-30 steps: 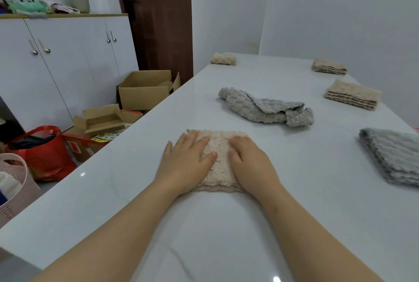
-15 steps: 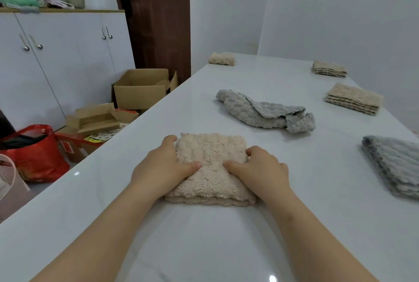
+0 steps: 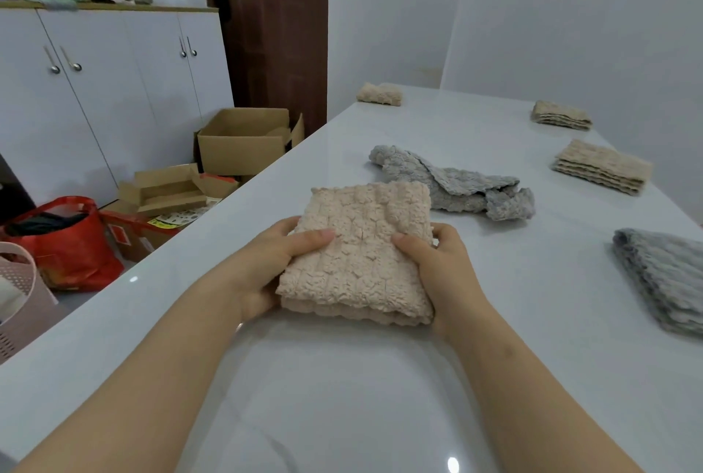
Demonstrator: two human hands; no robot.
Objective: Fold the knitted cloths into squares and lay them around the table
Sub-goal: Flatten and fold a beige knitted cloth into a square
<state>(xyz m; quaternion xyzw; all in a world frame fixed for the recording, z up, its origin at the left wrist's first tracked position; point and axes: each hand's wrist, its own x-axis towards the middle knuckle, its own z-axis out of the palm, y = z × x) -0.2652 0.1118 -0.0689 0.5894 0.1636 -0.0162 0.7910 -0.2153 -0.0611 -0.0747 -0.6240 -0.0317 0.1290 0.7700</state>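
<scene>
A: Any containers?
B: A red bag with dark stuff inside, an open box whose contents are hidden, and a pink basket.
A: The hands?
B: Left hand and right hand clamp the folded beige cloth, thumbs on top, fingers underneath.
A: Changed?
B: It lay flat; now its far edge tilts up off the table.

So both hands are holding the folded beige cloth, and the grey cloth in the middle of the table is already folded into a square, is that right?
Not quite. Both hands, left and right, do hold the folded beige cloth, but the grey cloth in the middle of the table lies crumpled and unfolded, as the head view shows.
</scene>
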